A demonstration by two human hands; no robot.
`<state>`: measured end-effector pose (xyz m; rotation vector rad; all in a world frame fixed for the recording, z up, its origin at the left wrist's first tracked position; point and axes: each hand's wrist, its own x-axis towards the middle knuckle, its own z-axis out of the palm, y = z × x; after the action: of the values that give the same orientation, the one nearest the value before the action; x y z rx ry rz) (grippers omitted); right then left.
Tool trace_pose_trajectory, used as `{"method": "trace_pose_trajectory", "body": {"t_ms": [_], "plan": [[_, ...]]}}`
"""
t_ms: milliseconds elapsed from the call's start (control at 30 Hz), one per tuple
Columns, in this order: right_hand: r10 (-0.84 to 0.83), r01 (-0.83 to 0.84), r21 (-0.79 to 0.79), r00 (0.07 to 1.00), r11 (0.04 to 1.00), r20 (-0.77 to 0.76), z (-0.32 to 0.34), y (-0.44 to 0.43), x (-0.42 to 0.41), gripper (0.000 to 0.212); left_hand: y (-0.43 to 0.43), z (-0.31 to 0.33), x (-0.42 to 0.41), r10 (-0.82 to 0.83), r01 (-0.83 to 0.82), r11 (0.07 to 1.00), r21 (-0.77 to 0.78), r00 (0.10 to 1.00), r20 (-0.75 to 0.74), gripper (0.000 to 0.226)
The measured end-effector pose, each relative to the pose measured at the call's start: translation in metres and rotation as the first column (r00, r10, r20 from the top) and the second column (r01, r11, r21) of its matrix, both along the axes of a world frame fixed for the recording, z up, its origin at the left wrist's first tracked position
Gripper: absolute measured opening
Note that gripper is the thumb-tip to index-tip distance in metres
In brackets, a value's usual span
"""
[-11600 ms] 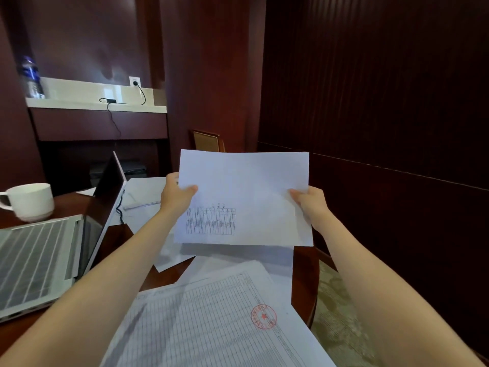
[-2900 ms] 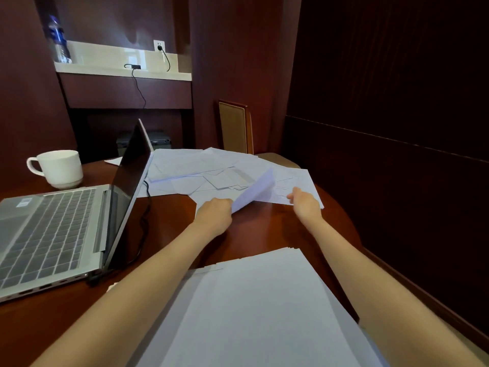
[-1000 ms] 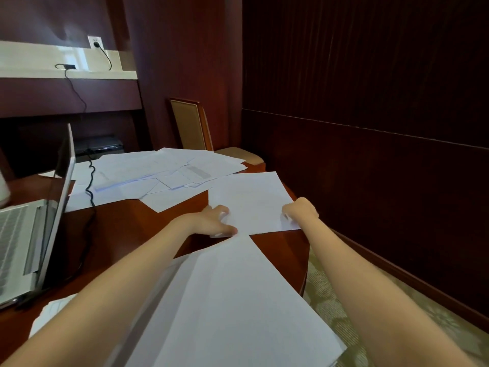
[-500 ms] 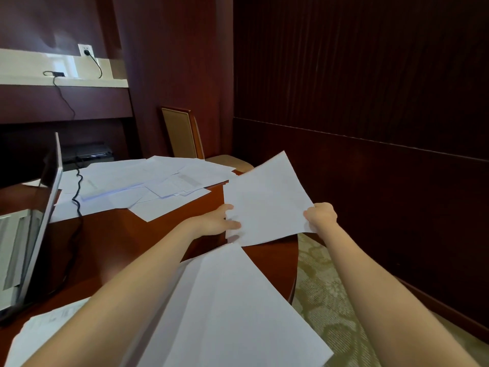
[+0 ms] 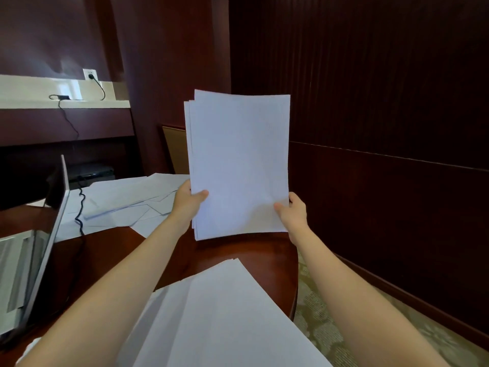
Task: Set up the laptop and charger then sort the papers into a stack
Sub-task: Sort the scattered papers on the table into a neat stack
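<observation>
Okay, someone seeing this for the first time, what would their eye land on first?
The small sheaf of white sheets held upright at centre, the left hand and right hand pinching its lower sides. Next, the stack at the near table edge, and the loose papers scattered behind, beside the open laptop on the left.

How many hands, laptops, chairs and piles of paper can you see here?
Hands: 2, the left hand and the right hand
Laptop: 1
Chair: 1
Piles of paper: 3, the held bundle, the near stack and the loose spread
Total: 7
</observation>
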<state>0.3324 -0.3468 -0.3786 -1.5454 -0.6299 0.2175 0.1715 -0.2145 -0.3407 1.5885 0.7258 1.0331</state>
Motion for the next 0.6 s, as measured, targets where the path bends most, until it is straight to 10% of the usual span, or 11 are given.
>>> {"method": "trace_pose_trajectory", "body": {"t_ms": [600], "plan": [[0.133, -0.129, 0.108, 0.991, 0.986, -0.028, 0.008, 0.027, -0.024, 0.033, -0.003, 0.0, -0.021, 0.016, -0.016, 1.0, -0.02, 1.0, 0.001, 0.04]]}}
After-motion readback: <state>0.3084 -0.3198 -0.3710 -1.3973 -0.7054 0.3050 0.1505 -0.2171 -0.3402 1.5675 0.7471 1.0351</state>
